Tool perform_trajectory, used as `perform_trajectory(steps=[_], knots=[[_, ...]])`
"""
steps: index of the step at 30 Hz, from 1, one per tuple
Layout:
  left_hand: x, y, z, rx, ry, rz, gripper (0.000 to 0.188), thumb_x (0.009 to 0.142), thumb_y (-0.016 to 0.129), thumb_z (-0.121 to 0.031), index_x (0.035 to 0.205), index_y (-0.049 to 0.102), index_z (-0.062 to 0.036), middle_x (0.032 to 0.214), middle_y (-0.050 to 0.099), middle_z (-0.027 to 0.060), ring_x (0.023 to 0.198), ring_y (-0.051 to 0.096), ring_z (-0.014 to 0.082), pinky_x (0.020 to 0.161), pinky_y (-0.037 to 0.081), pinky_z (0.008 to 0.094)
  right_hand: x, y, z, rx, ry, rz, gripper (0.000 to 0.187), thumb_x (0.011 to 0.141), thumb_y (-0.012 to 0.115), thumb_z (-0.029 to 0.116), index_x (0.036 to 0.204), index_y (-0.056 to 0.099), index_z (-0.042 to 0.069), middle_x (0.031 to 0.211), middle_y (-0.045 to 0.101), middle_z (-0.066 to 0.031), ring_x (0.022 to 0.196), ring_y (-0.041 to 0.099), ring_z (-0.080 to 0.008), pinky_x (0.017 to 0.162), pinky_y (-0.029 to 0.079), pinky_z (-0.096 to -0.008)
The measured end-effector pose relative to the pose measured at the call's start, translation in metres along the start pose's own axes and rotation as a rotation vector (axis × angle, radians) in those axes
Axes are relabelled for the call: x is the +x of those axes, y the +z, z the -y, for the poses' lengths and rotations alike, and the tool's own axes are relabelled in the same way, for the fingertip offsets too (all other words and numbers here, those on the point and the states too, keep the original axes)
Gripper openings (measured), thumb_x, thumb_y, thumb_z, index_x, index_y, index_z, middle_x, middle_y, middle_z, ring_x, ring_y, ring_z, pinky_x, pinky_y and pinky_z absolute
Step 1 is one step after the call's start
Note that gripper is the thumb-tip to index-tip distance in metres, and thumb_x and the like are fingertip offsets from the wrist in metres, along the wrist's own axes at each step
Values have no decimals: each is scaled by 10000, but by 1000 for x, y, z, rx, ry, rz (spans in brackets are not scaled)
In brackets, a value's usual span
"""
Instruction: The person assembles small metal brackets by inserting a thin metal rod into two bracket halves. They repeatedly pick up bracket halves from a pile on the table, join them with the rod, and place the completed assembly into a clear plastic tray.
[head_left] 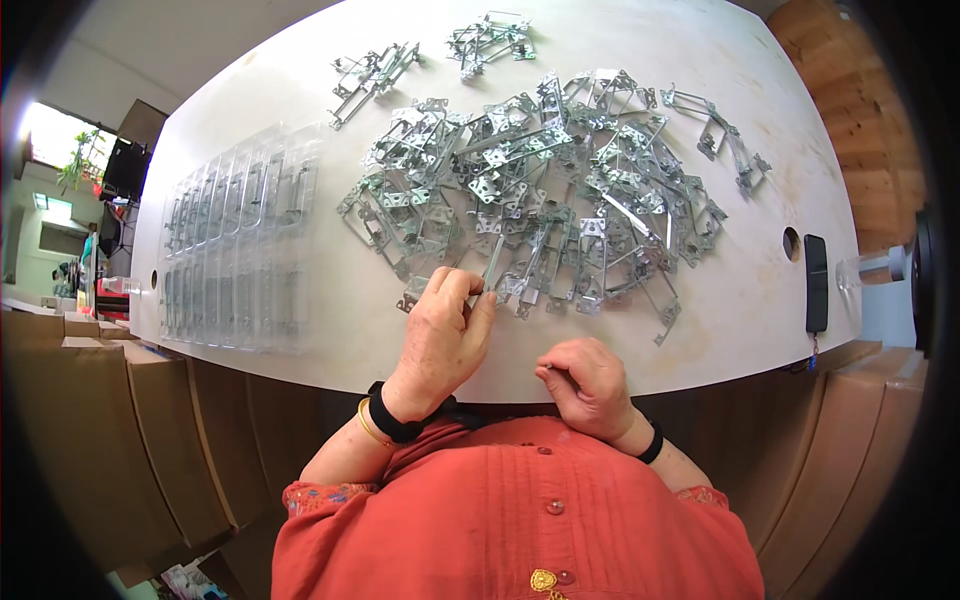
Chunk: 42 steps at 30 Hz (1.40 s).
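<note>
A large heap of silvery metal brackets (520,160), with thin rods and punched end plates, is spread over the white table. At the heap's near edge, my left hand (440,330) pinches a thin metal bracket (493,262) between thumb and forefinger. Its far end overlaps the other brackets, so its full shape is hard to make out. Closer to my body, right of the left hand, my right hand (588,385) is curled with thumb and fingertips together. Whatever it may hold is too small or hidden to name.
Clear plastic trays (235,240) with brackets in their slots lie at the left. Smaller bracket groups (375,80) sit at the back. A black phone (817,283) rests by the right edge, near a round table hole (791,243). Cardboard boxes (150,430) stand below.
</note>
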<state>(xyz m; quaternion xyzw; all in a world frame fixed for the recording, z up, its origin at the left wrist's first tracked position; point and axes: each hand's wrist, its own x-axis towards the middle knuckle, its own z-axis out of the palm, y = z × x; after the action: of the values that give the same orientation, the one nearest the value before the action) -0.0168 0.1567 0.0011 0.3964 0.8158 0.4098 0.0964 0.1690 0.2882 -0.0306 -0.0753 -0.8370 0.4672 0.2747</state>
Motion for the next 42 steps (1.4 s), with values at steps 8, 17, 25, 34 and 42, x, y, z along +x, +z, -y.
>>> perform_trajectory(steps=[8,17,25,34,42], knots=[[-2,-4,-2,79,64,-16,103,940,724,1,998,640,8,905,632,113,639,609,198,587,490,324,0,0,1,-9,-1,-12,182,861,814,14,990,695,63,913,728,-98,793,688,-311,711,535,-401],[-10,-17,-11,20,72,-73,103,938,726,22,1000,645,11,902,621,88,635,569,142,573,469,292,0,2,1,-23,14,-18,190,859,814,11,995,695,70,922,729,-94,795,681,-306,706,534,-400],[-32,-66,1,-488,-442,268,147,1050,702,-134,1100,700,4,884,705,5,708,614,44,601,501,231,-1,4,1,-55,25,-14,174,867,806,6,989,698,70,931,731,-80,807,675,-302,714,527,-390],[-43,-112,36,-489,-652,507,246,1052,711,-194,1135,748,35,805,698,-4,599,546,36,548,451,216,-1,9,2,-114,39,-24,172,871,812,3,999,709,55,923,716,-95,805,667,-297,709,529,-384],[-50,-120,55,-300,-672,388,220,1043,715,-195,1108,750,12,798,667,-22,643,553,34,568,460,231,-3,14,4,-154,83,-38,156,888,797,-4,1004,709,53,932,716,-104,786,656,-288,693,523,-369]])
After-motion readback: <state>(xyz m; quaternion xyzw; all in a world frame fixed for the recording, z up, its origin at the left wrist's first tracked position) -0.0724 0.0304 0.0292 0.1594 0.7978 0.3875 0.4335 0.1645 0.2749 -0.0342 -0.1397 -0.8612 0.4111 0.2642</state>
